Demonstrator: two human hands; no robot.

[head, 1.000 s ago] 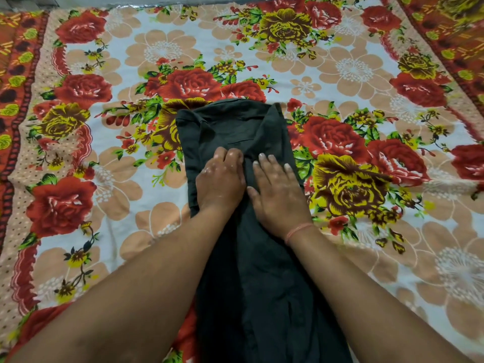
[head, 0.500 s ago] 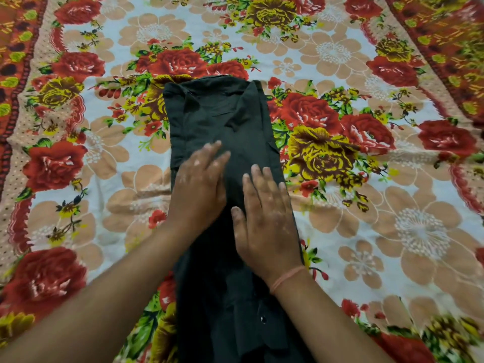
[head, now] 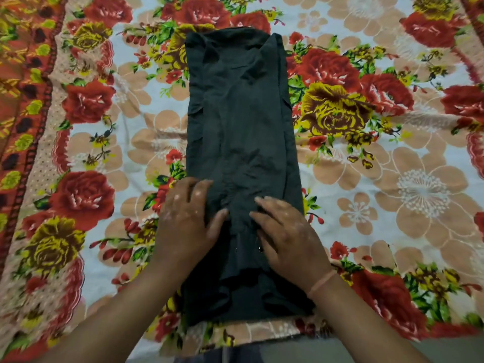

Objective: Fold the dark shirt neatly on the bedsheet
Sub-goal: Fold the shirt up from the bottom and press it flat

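Lying lengthwise on the floral bedsheet (head: pixel 392 179), the dark shirt (head: pixel 238 121) is folded into a long narrow strip. Its collar end is far from the person and its hem is near the sheet's front edge. Both hands press on its lower third, side by side w/ a small gap btwn them. Left hand (head: pixel 188 224): fingers (head: pixel 201 187) roughly straight, flat on the cloth at the strip's left edge, gripping nothing. Right hand (head: pixel 285 231): palm down, fingers flat too, nothing held. Pinkish band (head: pixel 320 282) on right wrist.
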